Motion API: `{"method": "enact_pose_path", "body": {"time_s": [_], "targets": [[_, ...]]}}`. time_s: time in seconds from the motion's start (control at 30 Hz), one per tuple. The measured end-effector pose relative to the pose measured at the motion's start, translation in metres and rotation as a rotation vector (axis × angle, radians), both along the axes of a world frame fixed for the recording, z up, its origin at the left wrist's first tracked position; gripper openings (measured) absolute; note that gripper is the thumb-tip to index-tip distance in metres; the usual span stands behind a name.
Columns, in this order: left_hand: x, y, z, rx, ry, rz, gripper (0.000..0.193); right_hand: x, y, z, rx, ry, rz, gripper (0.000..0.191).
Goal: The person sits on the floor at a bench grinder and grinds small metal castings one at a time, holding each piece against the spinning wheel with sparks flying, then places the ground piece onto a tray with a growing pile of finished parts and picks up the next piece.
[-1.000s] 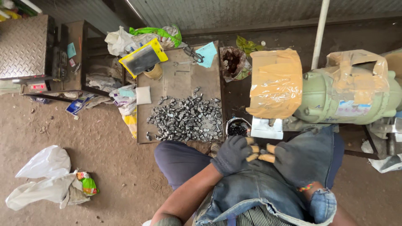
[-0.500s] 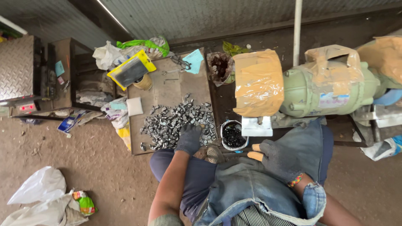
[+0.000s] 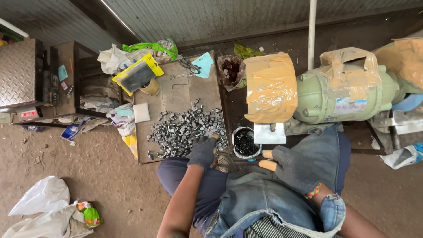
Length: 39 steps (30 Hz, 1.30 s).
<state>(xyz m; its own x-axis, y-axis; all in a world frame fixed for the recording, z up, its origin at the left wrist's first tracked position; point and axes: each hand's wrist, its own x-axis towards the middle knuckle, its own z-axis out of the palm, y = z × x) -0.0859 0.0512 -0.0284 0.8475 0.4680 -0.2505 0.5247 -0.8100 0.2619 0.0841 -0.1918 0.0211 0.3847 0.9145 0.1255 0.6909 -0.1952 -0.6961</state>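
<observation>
— Where is the left hand (image 3: 202, 152)?

— Just left of the frame's centre, in a dark glove. It rests on the near edge of the heap of small metal pieces (image 3: 183, 128), which lies spread over a flat board (image 3: 176, 94).

— Is it gripping one?

— I cannot tell. The fingers curl down onto the pieces, and the glove hides whatever is under them.

— And the right hand (image 3: 293, 167)?

— Right of centre, also gloved, lying on the denim apron (image 3: 260, 198). The fingers are stretched out and a little apart, with nothing visible in them. They point toward a small round pot (image 3: 243, 142) of dark bits, just beside them.

— What is above that?

— A green motor (image 3: 339, 94) with a tape-wrapped cover (image 3: 269, 86) at its left end.

— So which step is this?

— It looks like picking from the heap. Lifting a single piece would call for a fine pinch, since the pieces lie tightly overlapped and the gloves are thick.
</observation>
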Motion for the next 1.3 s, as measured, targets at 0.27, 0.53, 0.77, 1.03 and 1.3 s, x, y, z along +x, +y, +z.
{"method": "enact_pose_path", "body": {"time_s": [0.27,0.53,0.77,1.03,1.3], "targets": [[0.003,0.002,-0.01,-0.219,-0.309,0.118,0.038,-0.003,-0.004,0.018,-0.097,0.033,0.005,0.034],[0.013,-0.087,0.063,-1.52,-0.533,0.165,0.071,0.007,0.006,0.05,-0.102,0.116,0.254,0.045],[0.062,-0.079,0.058,-0.278,-0.786,0.051,0.045,0.029,0.004,0.028,-0.027,-0.084,-0.154,0.027],[0.109,-0.045,0.029,-0.272,-0.686,-0.263,0.024,0.043,0.017,0.003,0.048,-0.121,-0.299,0.032],[0.107,-0.032,0.013,-0.291,-0.599,-0.363,0.02,0.065,0.024,-0.007,0.012,-0.046,-0.164,0.03]]}}
